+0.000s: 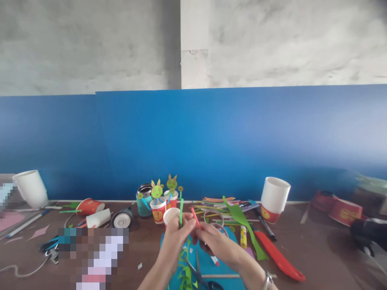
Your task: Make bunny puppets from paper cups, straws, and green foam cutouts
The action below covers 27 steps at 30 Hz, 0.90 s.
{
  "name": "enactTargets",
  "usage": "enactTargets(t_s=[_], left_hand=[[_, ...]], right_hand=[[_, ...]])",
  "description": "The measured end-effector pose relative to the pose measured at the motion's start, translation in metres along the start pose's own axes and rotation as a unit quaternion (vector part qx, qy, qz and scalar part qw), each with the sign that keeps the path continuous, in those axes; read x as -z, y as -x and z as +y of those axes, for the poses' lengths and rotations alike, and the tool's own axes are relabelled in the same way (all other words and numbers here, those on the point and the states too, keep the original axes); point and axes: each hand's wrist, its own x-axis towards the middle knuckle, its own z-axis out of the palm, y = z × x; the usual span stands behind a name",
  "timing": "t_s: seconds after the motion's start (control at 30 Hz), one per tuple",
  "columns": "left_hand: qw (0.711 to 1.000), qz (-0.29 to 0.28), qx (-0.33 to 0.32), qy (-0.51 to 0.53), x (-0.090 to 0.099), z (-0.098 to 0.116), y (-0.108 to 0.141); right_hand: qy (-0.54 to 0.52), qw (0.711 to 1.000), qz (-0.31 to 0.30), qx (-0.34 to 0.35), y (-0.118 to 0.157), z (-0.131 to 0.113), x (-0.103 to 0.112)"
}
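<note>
Above the blue mat [226,264], my left hand [179,231] is closed around a thin green stick [181,213] that points upward. My right hand [215,238] pinches a thin red stick [195,218], slanted, with its fingertips close to those of my left. A white pen-like thing with a pink end [215,261] juts out below my right hand; whether it is held I cannot tell. Just behind my left hand stands a paper cup [171,215], partly hidden. Scissors [198,275] and curly green paper scraps [186,276] lie on the mat under my hands.
Two red-and-white cups with green animal faces, a nearer one [158,209] and a farther one [171,197], stand behind. Coloured sticks [211,209] are heaped beyond my right hand. Rightward are a green paper strip [242,217], a red long object [278,255] and stacked cups [274,197].
</note>
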Motion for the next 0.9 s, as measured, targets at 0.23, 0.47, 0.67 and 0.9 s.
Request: enactTargets(t_s=[0.23, 0.47, 0.67, 0.9], left_hand=[[1.0, 0.015, -0.006, 0.005, -0.002, 0.006, 0.001], [0.998, 0.044, 0.003, 0.054, -0.006, -0.001, 0.004], [0.988, 0.067, 0.04, 0.133, -0.012, -0.012, 0.005], [0.98, 0.064, 0.048, 0.185, -0.017, -0.005, 0.01]], right_hand=[[0.137, 0.981, 0.108, 0.09, -0.009, 0.002, -0.006], [0.183, 0.958, 0.164, 0.147, -0.01, 0.006, -0.009], [0.198, 0.953, 0.165, 0.158, -0.008, 0.005, -0.011], [0.182, 0.954, 0.18, 0.159, -0.004, -0.001, -0.02]])
